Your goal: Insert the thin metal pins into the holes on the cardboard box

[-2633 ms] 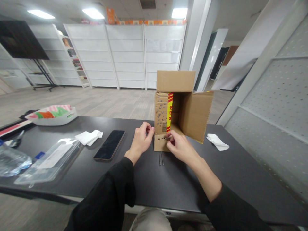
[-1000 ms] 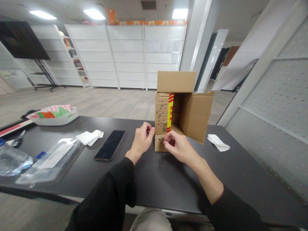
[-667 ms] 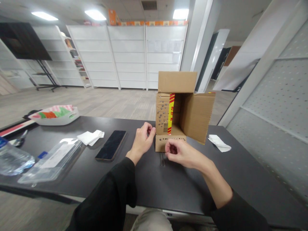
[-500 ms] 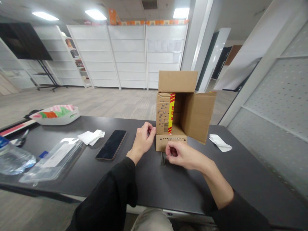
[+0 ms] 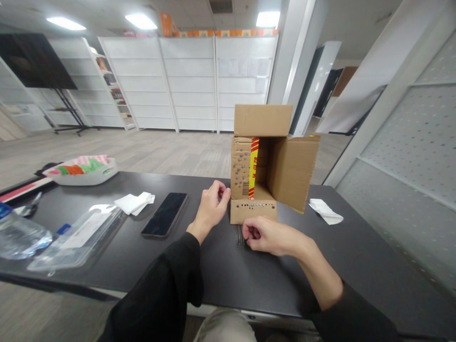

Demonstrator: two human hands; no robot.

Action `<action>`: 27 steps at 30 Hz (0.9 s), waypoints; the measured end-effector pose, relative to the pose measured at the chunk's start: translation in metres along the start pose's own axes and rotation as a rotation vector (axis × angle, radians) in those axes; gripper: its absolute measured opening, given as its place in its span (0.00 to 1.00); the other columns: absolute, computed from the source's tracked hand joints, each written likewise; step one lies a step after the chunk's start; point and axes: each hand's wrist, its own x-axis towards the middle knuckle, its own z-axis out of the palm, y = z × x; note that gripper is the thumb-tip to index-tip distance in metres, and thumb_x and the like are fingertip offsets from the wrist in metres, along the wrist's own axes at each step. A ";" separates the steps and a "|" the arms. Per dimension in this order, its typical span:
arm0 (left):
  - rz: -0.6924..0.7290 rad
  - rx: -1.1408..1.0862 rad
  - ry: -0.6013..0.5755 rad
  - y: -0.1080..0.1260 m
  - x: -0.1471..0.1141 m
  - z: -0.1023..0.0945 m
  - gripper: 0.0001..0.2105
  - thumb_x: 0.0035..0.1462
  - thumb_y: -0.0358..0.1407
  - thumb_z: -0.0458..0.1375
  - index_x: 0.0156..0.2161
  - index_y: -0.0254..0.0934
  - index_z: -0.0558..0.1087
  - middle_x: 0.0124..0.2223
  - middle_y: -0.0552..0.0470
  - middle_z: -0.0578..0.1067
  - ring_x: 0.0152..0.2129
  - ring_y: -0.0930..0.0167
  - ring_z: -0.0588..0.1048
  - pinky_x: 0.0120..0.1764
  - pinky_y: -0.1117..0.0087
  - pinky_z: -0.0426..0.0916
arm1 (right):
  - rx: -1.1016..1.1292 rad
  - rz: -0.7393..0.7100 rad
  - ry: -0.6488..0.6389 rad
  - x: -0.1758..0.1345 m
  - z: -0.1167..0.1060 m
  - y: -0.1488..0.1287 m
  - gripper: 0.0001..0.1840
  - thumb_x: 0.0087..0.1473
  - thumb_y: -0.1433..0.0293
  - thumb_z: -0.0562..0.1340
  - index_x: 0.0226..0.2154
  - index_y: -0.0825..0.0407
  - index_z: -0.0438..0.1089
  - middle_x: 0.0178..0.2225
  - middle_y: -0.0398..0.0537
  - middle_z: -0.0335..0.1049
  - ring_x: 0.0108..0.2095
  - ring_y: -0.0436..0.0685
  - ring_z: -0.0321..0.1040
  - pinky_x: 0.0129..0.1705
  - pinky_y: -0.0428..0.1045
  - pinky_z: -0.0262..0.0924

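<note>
A cardboard box point(image 5: 289, 166) stands on the dark table with its opening facing me and several flaps spread. Round grey heads dot its left front panel, and a row of small holes and heads crosses the lower flap point(image 5: 237, 216). My left hand point(image 5: 213, 205) is curled at the box's lower left edge, its fingertips against or just beside the cardboard; anything in them is hidden. In front of the lower flap lie thin metal nails or screws point(image 5: 239, 235). My right hand point(image 5: 265, 235) is pinched at the right-hand one, partly covering it; I cannot see whether it grips it.
On the left are a phone point(image 5: 166, 214), folded tissue point(image 5: 134, 203), a clear plastic case point(image 5: 81, 237), a water bottle point(image 5: 23, 235) and a white basket point(image 5: 83, 175) with colourful contents. Another tissue point(image 5: 326, 211) lies right of the box.
My right hand has moved slightly down and left, from the lower flap to the thin metal pieces. My left hand and the box have stayed put.
</note>
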 end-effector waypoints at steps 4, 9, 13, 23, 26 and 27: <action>-0.001 -0.002 0.001 0.001 0.000 0.000 0.10 0.64 0.41 0.50 0.33 0.39 0.63 0.29 0.54 0.70 0.27 0.72 0.70 0.32 0.70 0.62 | -0.031 0.007 -0.016 0.001 0.002 0.001 0.09 0.42 0.80 0.60 0.27 0.52 0.67 0.23 0.37 0.63 0.24 0.47 0.58 0.26 0.43 0.49; 0.003 0.002 0.003 0.000 0.000 0.000 0.10 0.64 0.41 0.50 0.32 0.39 0.63 0.29 0.55 0.70 0.26 0.72 0.69 0.33 0.70 0.62 | -0.052 0.008 -0.026 0.001 0.005 0.002 0.09 0.42 0.80 0.60 0.28 0.51 0.68 0.23 0.37 0.65 0.24 0.48 0.59 0.26 0.43 0.50; 0.017 0.008 0.007 -0.002 0.000 0.001 0.10 0.64 0.41 0.50 0.32 0.39 0.63 0.29 0.55 0.70 0.26 0.72 0.70 0.33 0.69 0.63 | -0.064 0.014 -0.021 0.001 0.006 0.000 0.10 0.42 0.80 0.60 0.28 0.51 0.68 0.24 0.38 0.65 0.25 0.48 0.60 0.27 0.43 0.51; 0.020 0.003 0.014 -0.002 0.000 0.001 0.10 0.64 0.41 0.51 0.32 0.39 0.63 0.29 0.55 0.70 0.27 0.72 0.70 0.35 0.69 0.64 | -0.053 0.018 -0.024 0.001 0.006 -0.001 0.11 0.41 0.81 0.60 0.28 0.51 0.66 0.24 0.37 0.65 0.25 0.48 0.59 0.27 0.43 0.51; 0.017 0.005 0.014 -0.001 0.000 0.000 0.10 0.64 0.41 0.51 0.32 0.39 0.63 0.29 0.55 0.70 0.26 0.72 0.70 0.35 0.69 0.64 | -0.050 0.010 -0.012 0.001 0.007 -0.001 0.11 0.41 0.81 0.60 0.29 0.51 0.65 0.24 0.37 0.64 0.25 0.48 0.59 0.27 0.43 0.51; 0.016 0.005 0.013 -0.001 0.000 0.000 0.10 0.64 0.41 0.50 0.32 0.39 0.63 0.28 0.55 0.70 0.26 0.72 0.70 0.35 0.69 0.64 | -0.055 0.005 -0.004 0.001 0.007 0.000 0.11 0.41 0.81 0.60 0.29 0.51 0.65 0.24 0.37 0.64 0.25 0.48 0.59 0.26 0.43 0.50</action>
